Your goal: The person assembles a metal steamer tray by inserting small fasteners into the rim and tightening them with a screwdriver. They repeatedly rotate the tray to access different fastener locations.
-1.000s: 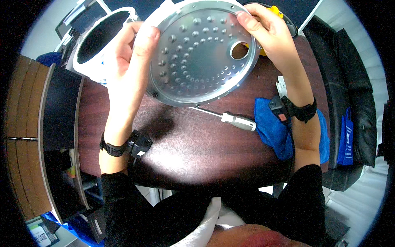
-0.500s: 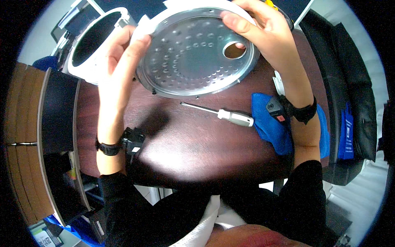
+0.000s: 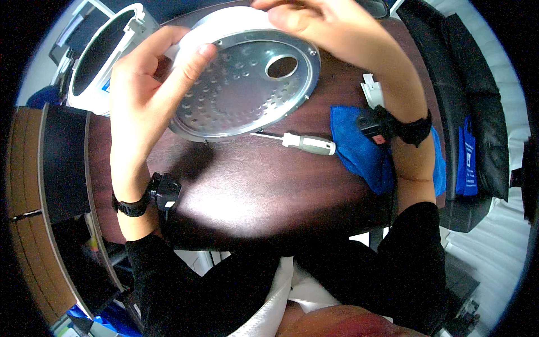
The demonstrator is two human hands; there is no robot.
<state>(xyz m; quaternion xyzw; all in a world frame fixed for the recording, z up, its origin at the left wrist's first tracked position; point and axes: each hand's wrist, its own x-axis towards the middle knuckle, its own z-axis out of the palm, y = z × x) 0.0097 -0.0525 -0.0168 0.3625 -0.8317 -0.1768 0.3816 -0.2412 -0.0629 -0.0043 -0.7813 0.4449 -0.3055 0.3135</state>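
Observation:
A white rice cooker lid (image 3: 224,22) is held tilted over the far left of the table. Its dimpled metal inner plate (image 3: 233,104) faces me, with a round hole near the far right. My left hand (image 3: 143,92) grips the lid's left rim, thumb on the front and fingers behind, partly hidden. My right hand (image 3: 309,22) is at the far top edge of the white shell, its fingers bent against it and slightly blurred. Below the lid lies a screwdriver (image 3: 311,144) with a white and grey handle, its tip just under the metal rim.
A white rice cooker body (image 3: 92,104) with a dark inside stands at the far left. A blue cloth (image 3: 362,157) lies at the right under my right forearm, near a small white plastic part (image 3: 372,90). Beyond the table's right edge is a black padded seat (image 3: 471,90). Wooden drawers (image 3: 28,168) stand left.
The lid has moved left and turned counterclockwise, bringing its hole farther up. My right hand has shifted left along the far rim. The left hand keeps its grip.

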